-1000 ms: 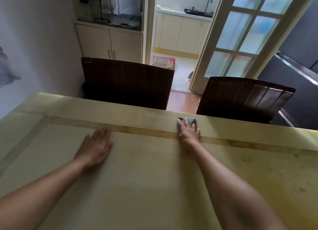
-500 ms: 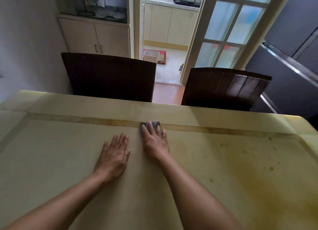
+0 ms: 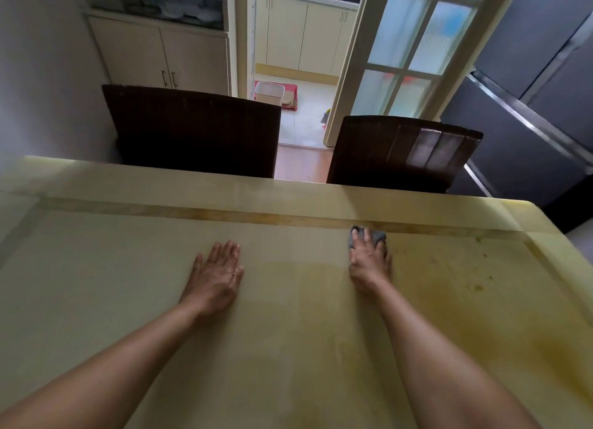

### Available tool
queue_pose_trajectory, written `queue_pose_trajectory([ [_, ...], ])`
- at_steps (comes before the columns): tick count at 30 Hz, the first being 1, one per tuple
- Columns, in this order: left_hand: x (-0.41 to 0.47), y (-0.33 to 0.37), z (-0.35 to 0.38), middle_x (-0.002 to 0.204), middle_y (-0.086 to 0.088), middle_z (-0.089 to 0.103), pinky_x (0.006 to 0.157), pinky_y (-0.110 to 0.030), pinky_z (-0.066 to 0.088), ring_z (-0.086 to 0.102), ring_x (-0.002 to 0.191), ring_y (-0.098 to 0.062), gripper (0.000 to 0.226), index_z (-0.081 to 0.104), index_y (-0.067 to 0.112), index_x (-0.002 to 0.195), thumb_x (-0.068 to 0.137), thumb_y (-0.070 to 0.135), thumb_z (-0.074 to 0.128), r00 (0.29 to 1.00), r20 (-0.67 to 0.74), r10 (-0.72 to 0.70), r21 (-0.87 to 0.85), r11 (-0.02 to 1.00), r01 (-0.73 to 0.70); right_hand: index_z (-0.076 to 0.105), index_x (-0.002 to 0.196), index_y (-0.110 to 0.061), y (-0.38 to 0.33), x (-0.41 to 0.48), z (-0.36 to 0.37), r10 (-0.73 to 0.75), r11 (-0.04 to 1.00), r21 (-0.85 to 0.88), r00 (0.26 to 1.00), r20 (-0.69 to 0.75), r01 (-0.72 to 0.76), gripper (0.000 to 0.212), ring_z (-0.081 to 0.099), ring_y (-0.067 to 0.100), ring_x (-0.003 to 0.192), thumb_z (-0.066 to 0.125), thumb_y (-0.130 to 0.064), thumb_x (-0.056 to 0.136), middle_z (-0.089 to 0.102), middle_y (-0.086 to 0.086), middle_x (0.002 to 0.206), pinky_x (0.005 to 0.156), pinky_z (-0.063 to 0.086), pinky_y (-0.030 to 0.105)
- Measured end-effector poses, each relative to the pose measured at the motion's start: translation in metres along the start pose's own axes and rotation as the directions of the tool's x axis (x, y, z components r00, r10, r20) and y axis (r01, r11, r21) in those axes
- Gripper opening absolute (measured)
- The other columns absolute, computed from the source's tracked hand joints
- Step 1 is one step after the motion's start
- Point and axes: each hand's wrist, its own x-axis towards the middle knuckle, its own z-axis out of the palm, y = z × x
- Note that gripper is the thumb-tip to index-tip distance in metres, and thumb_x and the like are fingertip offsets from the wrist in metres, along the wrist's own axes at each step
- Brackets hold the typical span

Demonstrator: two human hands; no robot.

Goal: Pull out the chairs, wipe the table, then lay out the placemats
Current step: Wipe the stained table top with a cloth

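Observation:
A pale yellow-green table (image 3: 134,287) with an inlaid brown border strip fills the lower view. My left hand (image 3: 216,276) lies flat on it, fingers straight, palm down. My right hand (image 3: 369,261) presses a small grey cloth (image 3: 378,235) onto the tabletop just below the border strip; only the cloth's far edge shows past the fingertips. Two dark wooden chairs stand at the far side, the left chair (image 3: 192,130) and the right chair (image 3: 404,152), with their backs close to the table's edge. Brownish stains mark the tabletop to the right of the cloth.
A cream cabinet (image 3: 160,53) stands against the wall behind the left chair. An open glass-paned door (image 3: 407,43) leads to a kitchen with a white bin (image 3: 269,92) on the floor. A dark refrigerator (image 3: 539,91) stands at the right.
My right hand has slid the cloth to the right along the border strip, away from my left hand. My left hand stays flat on the table.

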Motion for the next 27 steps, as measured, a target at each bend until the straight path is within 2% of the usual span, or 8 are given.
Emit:
queue_pose_trajectory([
  [4,-0.003,-0.004,-0.007,0.159,0.004,-0.01,0.117,-0.034,-0.009,-0.012,0.146,-0.011,0.054,-0.002,0.019,0.151,0.103,0.033,0.017,0.999,-0.034,-0.008,-0.127,0.992,0.004,0.011,0.152,-0.034,-0.05,-0.026,0.016,-0.173,0.985,0.033,0.983,0.053,0.171,0.06,-0.006,0.028,0.148,0.029,-0.014,0.098,-0.003,-0.006,0.161,0.117,-0.005,0.045],
  [7,-0.016,-0.013,-0.005,0.159,0.005,-0.008,0.117,-0.034,-0.008,-0.01,0.146,-0.011,0.053,0.0,0.019,0.151,0.103,0.032,0.018,0.998,-0.059,-0.031,-0.148,0.989,0.022,0.012,0.151,-0.037,-0.098,-0.062,0.034,-0.381,0.924,0.082,0.916,0.122,0.374,0.067,-0.012,0.024,0.147,0.033,-0.008,0.094,-0.004,-0.009,0.16,0.116,-0.012,0.043],
  [10,-0.033,-0.024,0.0,0.159,0.004,-0.007,0.117,-0.035,-0.008,-0.009,0.147,-0.012,0.053,0.001,0.02,0.151,0.102,0.034,0.019,0.998,-0.044,-0.039,-0.119,0.992,0.033,0.009,0.15,-0.039,-0.128,-0.104,0.052,-0.528,0.85,0.102,0.835,0.158,0.518,0.063,-0.015,0.021,0.146,0.033,-0.014,0.097,-0.006,-0.011,0.16,0.116,-0.017,0.043],
  [12,-0.044,-0.029,0.002,0.159,0.003,-0.007,0.117,-0.035,-0.008,-0.009,0.147,-0.012,0.054,0.001,0.019,0.151,0.102,0.033,0.019,0.999,-0.036,-0.041,-0.087,0.996,0.038,0.005,0.15,-0.039,-0.136,-0.126,0.062,-0.558,0.829,0.103,0.811,0.176,0.549,0.059,-0.017,0.02,0.146,0.03,-0.021,0.099,-0.008,-0.013,0.159,0.117,-0.016,0.044],
  [16,-0.058,-0.027,0.002,0.159,0.003,-0.006,0.117,-0.036,-0.008,-0.009,0.147,-0.012,0.054,0.001,0.019,0.151,0.102,0.033,0.02,0.998,-0.036,-0.052,-0.067,0.997,0.05,0.0,0.15,-0.038,-0.135,-0.135,0.061,-0.541,0.838,0.063,0.812,0.218,0.541,0.055,-0.018,0.02,0.146,0.024,-0.028,0.102,-0.012,-0.011,0.159,0.116,-0.017,0.043],
  [18,-0.061,-0.022,0.001,0.159,0.004,-0.006,0.117,-0.036,-0.008,-0.01,0.147,-0.012,0.054,0.001,0.019,0.151,0.102,0.034,0.019,0.999,-0.038,-0.038,-0.048,0.998,0.037,0.0,0.151,-0.036,-0.13,-0.128,0.055,-0.5,0.863,0.038,0.84,0.21,0.504,0.055,-0.017,0.021,0.146,0.022,-0.025,0.101,-0.012,-0.008,0.159,0.116,-0.018,0.043],
  [22,-0.067,-0.01,0.003,0.159,0.004,-0.008,0.117,-0.035,-0.009,-0.012,0.146,-0.012,0.054,-0.003,0.019,0.151,0.102,0.033,0.016,1.0,-0.03,0.005,-0.002,1.0,-0.005,0.003,0.152,-0.032,-0.085,-0.103,0.04,-0.305,0.952,0.033,0.945,0.117,0.303,0.062,-0.014,0.024,0.147,0.026,-0.013,0.097,-0.01,-0.006,0.16,0.116,-0.012,0.044],
  [27,-0.077,-0.006,0.016,0.159,0.005,-0.01,0.117,-0.035,-0.01,-0.013,0.146,-0.012,0.054,-0.004,0.019,0.15,0.102,0.032,0.017,1.0,0.0,0.025,0.01,1.0,-0.025,0.001,0.152,-0.029,-0.003,-0.098,0.026,-0.08,0.997,0.012,0.996,0.048,0.079,0.057,-0.006,0.028,0.148,0.022,-0.02,0.101,-0.009,-0.004,0.16,0.117,-0.005,0.047],
])
